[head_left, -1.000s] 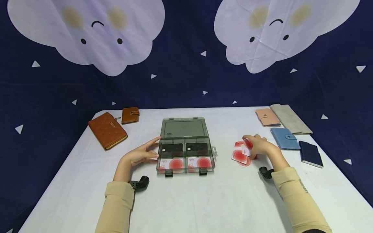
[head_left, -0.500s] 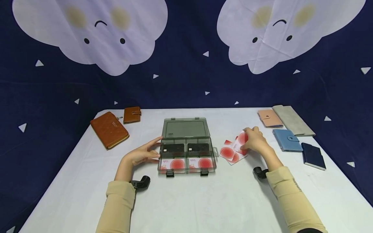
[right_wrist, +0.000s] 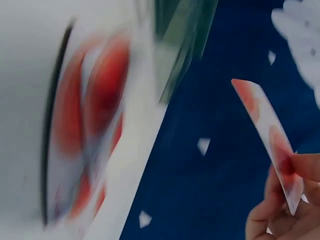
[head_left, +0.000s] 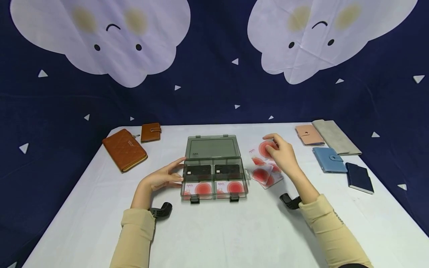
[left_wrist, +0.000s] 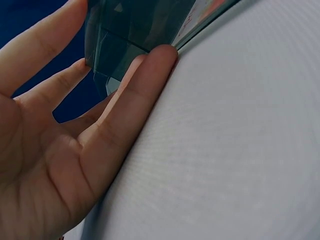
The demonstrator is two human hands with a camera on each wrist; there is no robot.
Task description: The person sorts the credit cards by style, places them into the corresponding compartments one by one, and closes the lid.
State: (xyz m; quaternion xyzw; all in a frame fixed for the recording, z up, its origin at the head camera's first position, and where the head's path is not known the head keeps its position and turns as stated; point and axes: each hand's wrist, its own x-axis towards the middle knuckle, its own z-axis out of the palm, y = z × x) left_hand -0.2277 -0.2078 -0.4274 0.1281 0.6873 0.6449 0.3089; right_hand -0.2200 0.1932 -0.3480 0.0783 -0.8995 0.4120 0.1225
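My right hand [head_left: 282, 155] pinches one white card with red circles [right_wrist: 267, 130] between thumb and fingers, raised off the table. Below it, several more such cards [head_left: 261, 175] lie overlapping beside the box. The fingers of my left hand [head_left: 165, 175] are nearly straight and touch the left side of a green see-through box [head_left: 213, 198], also seen close in the left wrist view. Its lid [head_left: 213, 146] lies back. Inside, black cards [head_left: 199, 171] fill the two rear compartments and red-and-white cards [head_left: 198, 188] the two front ones.
On the left lie a brown zip wallet [head_left: 124, 150] and a small brown wallet [head_left: 151, 133]. At the right are a pink wallet [head_left: 309, 134], a grey pouch [head_left: 336, 137], a blue wallet [head_left: 329, 160] and a dark blue one [head_left: 359, 178]. A dark patterned cloth [head_left: 214, 93] hangs behind.
The right hand shifted leftward with the cards, leaving most beside the box, and lifted one card away toward the back. The left hand has stayed at the box.
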